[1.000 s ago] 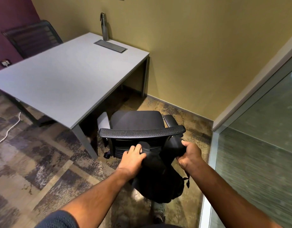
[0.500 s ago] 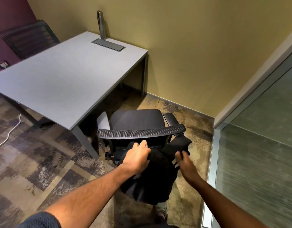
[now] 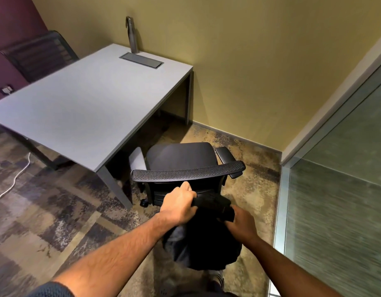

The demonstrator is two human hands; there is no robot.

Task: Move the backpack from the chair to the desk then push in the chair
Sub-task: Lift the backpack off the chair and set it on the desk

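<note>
Grey desk bare exc. bottle, yellow walls, patchy carpet.

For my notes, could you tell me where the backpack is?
The backpack hangs low centre, behind the chair, gripped by both the left hand and right hand.

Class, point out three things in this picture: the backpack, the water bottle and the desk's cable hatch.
backpack (image 3: 204, 243): head view, on the dark body hanging between the hands.
water bottle (image 3: 132, 37): head view, on its metal side.
cable hatch (image 3: 141, 60): head view, on the grey lid's middle.
</note>
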